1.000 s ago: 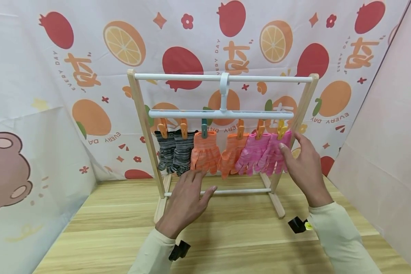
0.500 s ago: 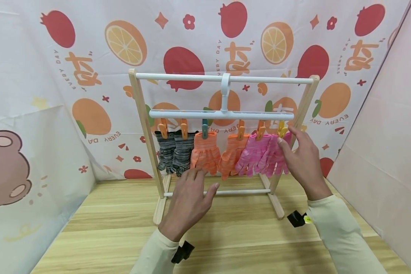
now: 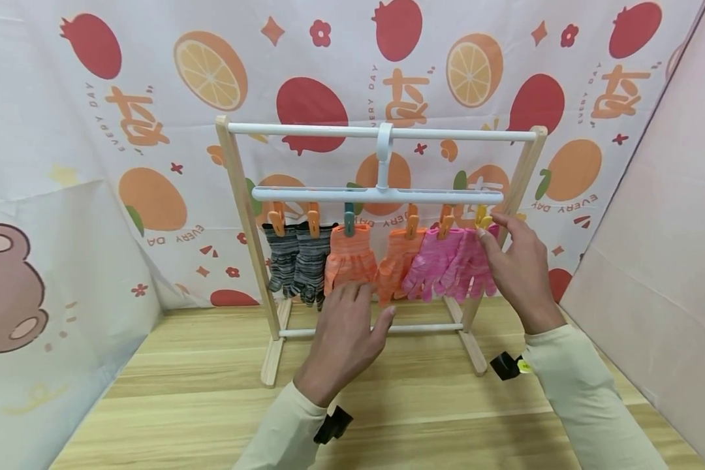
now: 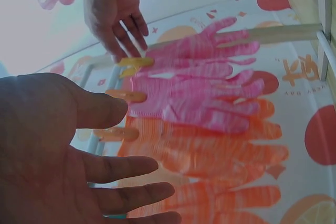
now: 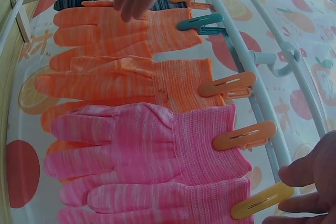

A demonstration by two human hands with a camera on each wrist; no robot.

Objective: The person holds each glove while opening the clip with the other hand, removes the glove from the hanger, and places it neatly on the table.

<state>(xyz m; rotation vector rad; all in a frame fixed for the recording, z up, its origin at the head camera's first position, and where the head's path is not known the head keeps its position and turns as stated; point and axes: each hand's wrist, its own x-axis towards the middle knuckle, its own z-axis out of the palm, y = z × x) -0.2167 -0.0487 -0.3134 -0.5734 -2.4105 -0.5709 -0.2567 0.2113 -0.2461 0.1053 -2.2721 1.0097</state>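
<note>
Striped knit gloves hang by clothespins from a pale blue hanger (image 3: 317, 194). At the right end, my right hand (image 3: 519, 267) pinches a yellow clothespin (image 5: 262, 201) between thumb and fingers. That clip bites the cuff of the outer pink glove (image 3: 476, 264); beside it another pink glove (image 5: 142, 140) hangs from an orange clothespin (image 5: 244, 136). My left hand (image 3: 346, 333), fingers spread and holding nothing, is in front of the left orange glove (image 3: 350, 251), which a green clothespin (image 3: 349, 220) holds. Farther right hangs a second orange glove (image 5: 121, 85).
Two grey-black gloves (image 3: 298, 258) hang at the left end under orange clips. A wooden rack (image 3: 237, 196) with a white top rail (image 3: 305, 130) carries the hanger. It stands on a wood-grain table (image 3: 200, 372), before a fruit-print backdrop (image 3: 329, 59).
My right hand has risen slightly from the pink glove's edge to the yellow clothespin. The left hand has shifted right and a little up in front of the orange glove. The gloves stay hanging.
</note>
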